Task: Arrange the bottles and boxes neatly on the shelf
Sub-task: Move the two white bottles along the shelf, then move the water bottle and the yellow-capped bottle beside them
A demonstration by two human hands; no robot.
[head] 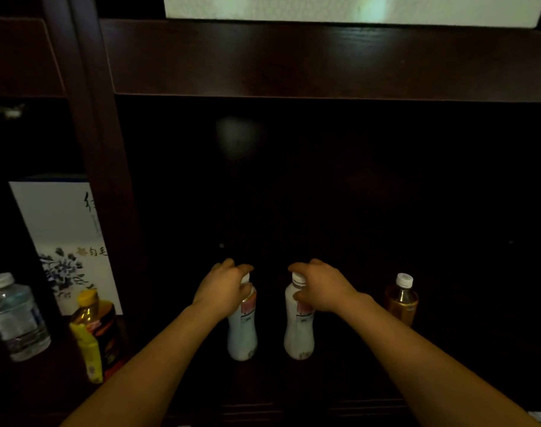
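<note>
You had both hands in the dark middle bay of the shelf (324,57), each wrapped over the top of a milky white bottle. Your left hand (223,288) was curled around the neck of the left white bottle (243,331), fingers closed on it just under the cap, and your right hand (321,288) held the right white bottle (298,328) the same way, thumb and fingers pinching the shoulder below its white cap. Both bottles stood upright, long axes vertical, directly beneath your grips and side by side with a clear gap between them, near the front edge of the shelf board. The amber bottle (401,300) stood upright off to the right, nearer your right hand and a little further back. Past the upright divider (90,143), toward the left edge, stood a clear water bottle (16,318), a yellow-capped bottle (93,331) and a white flowered box (62,241). Closing the gap, I judge, meant sliding the pair straight toward each other.
</note>
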